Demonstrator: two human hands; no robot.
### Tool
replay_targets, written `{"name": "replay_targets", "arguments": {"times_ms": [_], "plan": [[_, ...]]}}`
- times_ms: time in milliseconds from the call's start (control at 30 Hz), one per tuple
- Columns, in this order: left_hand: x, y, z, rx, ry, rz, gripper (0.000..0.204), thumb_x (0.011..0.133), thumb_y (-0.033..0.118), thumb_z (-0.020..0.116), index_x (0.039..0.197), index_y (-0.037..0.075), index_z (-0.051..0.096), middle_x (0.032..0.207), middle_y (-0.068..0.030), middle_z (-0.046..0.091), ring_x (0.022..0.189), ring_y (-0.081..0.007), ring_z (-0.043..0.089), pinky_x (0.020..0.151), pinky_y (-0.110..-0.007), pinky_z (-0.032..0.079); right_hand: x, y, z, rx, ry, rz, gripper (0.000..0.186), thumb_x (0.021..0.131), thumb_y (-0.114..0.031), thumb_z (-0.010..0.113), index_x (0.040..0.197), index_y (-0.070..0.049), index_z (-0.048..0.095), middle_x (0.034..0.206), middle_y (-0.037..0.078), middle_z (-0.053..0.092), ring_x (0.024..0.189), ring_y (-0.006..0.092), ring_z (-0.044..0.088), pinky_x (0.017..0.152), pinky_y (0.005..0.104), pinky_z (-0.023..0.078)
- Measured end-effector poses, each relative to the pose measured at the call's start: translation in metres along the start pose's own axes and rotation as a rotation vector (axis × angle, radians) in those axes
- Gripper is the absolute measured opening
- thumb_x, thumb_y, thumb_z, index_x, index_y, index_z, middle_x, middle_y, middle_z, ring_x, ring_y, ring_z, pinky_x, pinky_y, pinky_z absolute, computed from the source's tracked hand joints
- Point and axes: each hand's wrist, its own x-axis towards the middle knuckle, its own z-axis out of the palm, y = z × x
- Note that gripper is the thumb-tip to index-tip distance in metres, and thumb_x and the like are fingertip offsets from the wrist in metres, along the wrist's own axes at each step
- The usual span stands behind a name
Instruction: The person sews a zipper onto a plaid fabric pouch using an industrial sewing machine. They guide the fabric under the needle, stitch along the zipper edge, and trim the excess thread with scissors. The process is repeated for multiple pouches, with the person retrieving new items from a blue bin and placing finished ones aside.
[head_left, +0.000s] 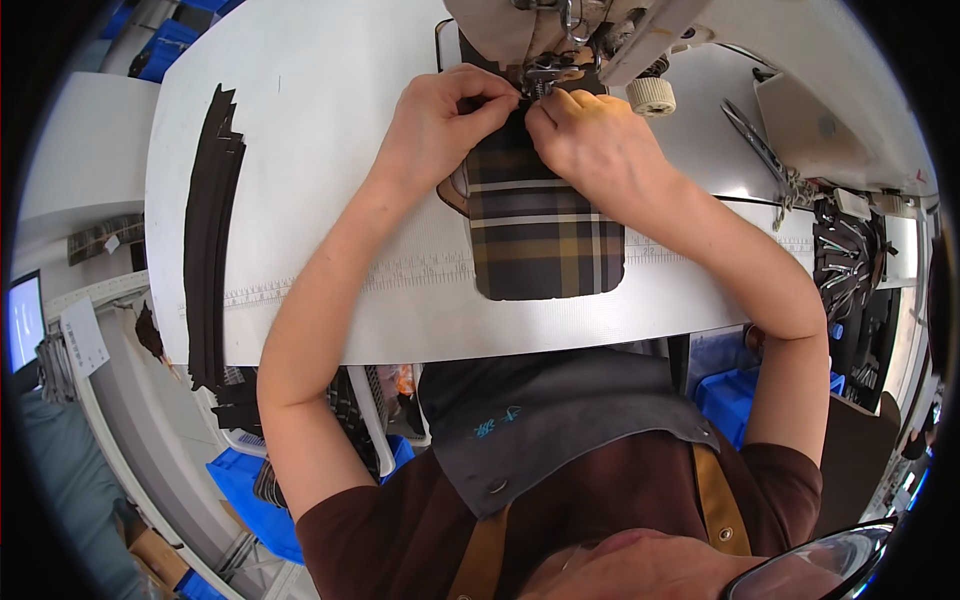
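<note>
A dark plaid fabric piece (548, 232) with rounded lower corners lies on the white sewing table (320, 90), its top edge under the presser foot (548, 80) of a sewing machine (600, 25). My left hand (445, 120) pinches the top left of the fabric just beside the foot. My right hand (590, 140) presses and grips the fabric's top right edge, fingertips close to the needle. Both hands almost touch each other at the foot.
A stack of long dark strips (210, 230) lies along the table's left side. Scissors (752, 138) rest at the right by a cream knob (651, 96). Blue bins (250, 490) sit below the table. A ruler scale (400, 272) runs along the front edge.
</note>
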Motion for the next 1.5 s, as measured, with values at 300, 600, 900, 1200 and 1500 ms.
{"name": "replay_targets", "arguments": {"times_ms": [300,600,900,1200,1500], "plan": [[-0.001,0.001,0.002,0.128,-0.035,0.098,0.013,0.084,0.006,0.064,0.094,0.0,0.069,0.1,-0.0061,0.066,0.087,-0.0105,0.059,0.078,-0.023,0.046,-0.009,0.049,-0.018,1.139,-0.378,0.1,0.019,0.077,-0.021,0.069,0.08,-0.004,0.061,0.063,0.003,0.057,0.052,0.0148,0.052,0.049,0.0293,0.041],[-0.008,0.003,0.005,0.467,-0.003,0.363,0.018,0.077,0.008,0.069,0.095,0.006,0.065,0.099,-0.0058,0.064,0.09,-0.0225,0.063,0.078,-0.031,0.051,-0.019,0.023,0.005,0.469,0.398,0.05,0.011,0.083,-0.019,0.065,0.086,-0.009,0.063,0.057,0.009,0.057,0.051,0.0293,0.057,0.051,0.0385,0.047],[-0.002,-0.009,0.011,0.624,0.112,0.661,0.013,0.076,0.012,0.068,0.088,0.009,0.064,0.087,-0.0024,0.06,0.075,-0.0209,0.062,0.065,-0.03,0.052,-0.014,0.028,0.015,0.757,0.256,0.075,0.024,0.08,-0.03,0.068,0.081,-0.007,0.06,0.054,0.008,0.055,0.047,0.0284,0.054,0.047,0.0367,0.045],[0.001,0.007,0.01,0.132,0.061,0.062,0.011,0.079,0.011,0.067,0.084,0.001,0.068,0.082,-0.0059,0.065,0.073,-0.0182,0.062,0.069,-0.028,0.049,-0.041,-0.009,-0.001,0.377,0.347,-0.29,0.03,0.07,-0.021,0.068,0.091,0.001,0.062,0.109,0.015,0.063,0.1,0.0302,0.06,0.085,0.0382,0.05],[0.014,0.003,-0.016,0.112,-0.201,0.186,0.011,0.083,0.01,0.064,0.087,0.001,0.069,0.085,-0.0061,0.065,0.076,-0.016,0.062,0.072,-0.026,0.048,-0.019,-0.012,-0.009,0.769,0.373,-0.069,0.019,0.078,-0.003,0.068,0.095,0.001,0.061,0.093,0.012,0.068,0.075,0.0266,0.066,0.062,0.0341,0.052]]}}
